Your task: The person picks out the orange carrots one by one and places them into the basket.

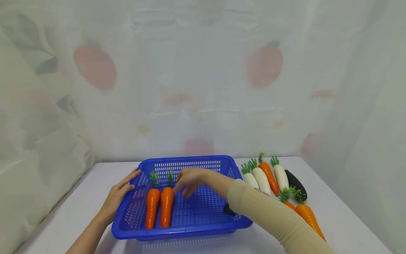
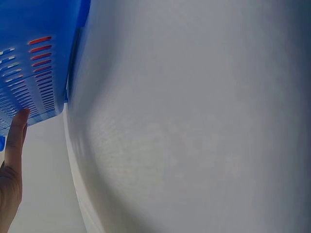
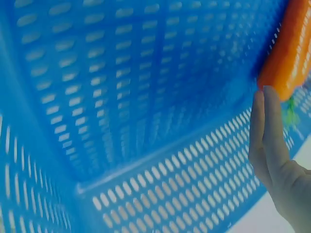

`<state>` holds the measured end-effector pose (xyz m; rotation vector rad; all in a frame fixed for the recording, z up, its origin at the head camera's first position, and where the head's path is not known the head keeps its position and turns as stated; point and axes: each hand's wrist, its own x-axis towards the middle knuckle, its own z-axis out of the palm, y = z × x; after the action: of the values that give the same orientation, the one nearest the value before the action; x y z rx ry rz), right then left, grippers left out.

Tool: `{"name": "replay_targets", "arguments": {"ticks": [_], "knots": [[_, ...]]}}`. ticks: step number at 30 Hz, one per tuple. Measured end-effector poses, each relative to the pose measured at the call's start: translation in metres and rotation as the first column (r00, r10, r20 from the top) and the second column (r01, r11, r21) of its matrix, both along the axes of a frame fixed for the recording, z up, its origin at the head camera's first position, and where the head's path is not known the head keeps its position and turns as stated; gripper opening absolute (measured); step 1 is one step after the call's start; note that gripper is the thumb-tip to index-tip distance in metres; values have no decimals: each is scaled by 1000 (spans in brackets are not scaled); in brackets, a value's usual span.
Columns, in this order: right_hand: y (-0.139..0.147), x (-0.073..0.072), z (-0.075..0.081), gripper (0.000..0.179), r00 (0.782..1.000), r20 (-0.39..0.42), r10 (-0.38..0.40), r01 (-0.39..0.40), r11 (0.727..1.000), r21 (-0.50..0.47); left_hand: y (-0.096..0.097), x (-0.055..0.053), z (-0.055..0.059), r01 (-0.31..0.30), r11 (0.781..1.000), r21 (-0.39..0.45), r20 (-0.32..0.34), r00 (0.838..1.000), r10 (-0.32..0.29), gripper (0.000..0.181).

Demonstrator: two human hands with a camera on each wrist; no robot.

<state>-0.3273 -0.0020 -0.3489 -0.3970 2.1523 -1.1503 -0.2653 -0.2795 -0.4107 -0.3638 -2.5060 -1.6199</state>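
A blue perforated plastic basket (image 1: 203,231) stands on the table, tilting slightly in the head view. My left hand (image 1: 115,199) holds its left rim; in the left wrist view a finger (image 2: 17,141) lies against the outer wall. Inside, toward the left, two orange carrots lie side by side, a left carrot (image 1: 152,208) and a right carrot (image 1: 166,208), green tops pointing away. My right hand (image 1: 193,178) hangs over the basket with relaxed fingers, close by the right carrot. Whether its fingertips touch that carrot cannot be told. Nothing shows in its grasp.
Right of the basket lie several white radishes (image 1: 262,180), an orange carrot (image 1: 269,178) and a dark eggplant (image 1: 296,185). Nearer the front are more carrots (image 1: 309,218), partly behind the right sleeve (image 1: 269,211). A pale printed curtain (image 1: 196,88) closes off the back.
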Motion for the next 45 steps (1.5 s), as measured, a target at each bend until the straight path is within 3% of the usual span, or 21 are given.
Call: {"name": "replay_targets", "arguments": {"ticks": [9, 12, 18, 27, 34, 45], "knots": [[25, -12, 34, 54, 996, -88, 5, -10, 998, -62, -5, -2, 0, 12, 1000, 16, -21, 1000, -12, 48], [37, -16, 48, 53, 997, -82, 3, -12, 995, -104, -6, -3, -1, 14, 1000, 20, -25, 1000, -14, 47], [62, -24, 75, 49, 995, -96, -39, 22, 984, -175, -7, -5, 0, 6, 1000, 5, -8, 1000, -6, 48], [109, -34, 102, 49, 972, -210, -103, 55, 973, -223, -9, -1, -2, -5, 1000, 8, 4, 1000, 5, 48], [153, -45, 101, 48, 953, -233, -195, 132, 955, -264, -14, 1, -3, -23, 1000, -4, -5, 1000, 23, 48], [222, -56, 71, 56, 939, -160, -306, 255, 927, -276, -11, -2, -3, 12, 1000, 24, -25, 1000, -12, 48]]}}
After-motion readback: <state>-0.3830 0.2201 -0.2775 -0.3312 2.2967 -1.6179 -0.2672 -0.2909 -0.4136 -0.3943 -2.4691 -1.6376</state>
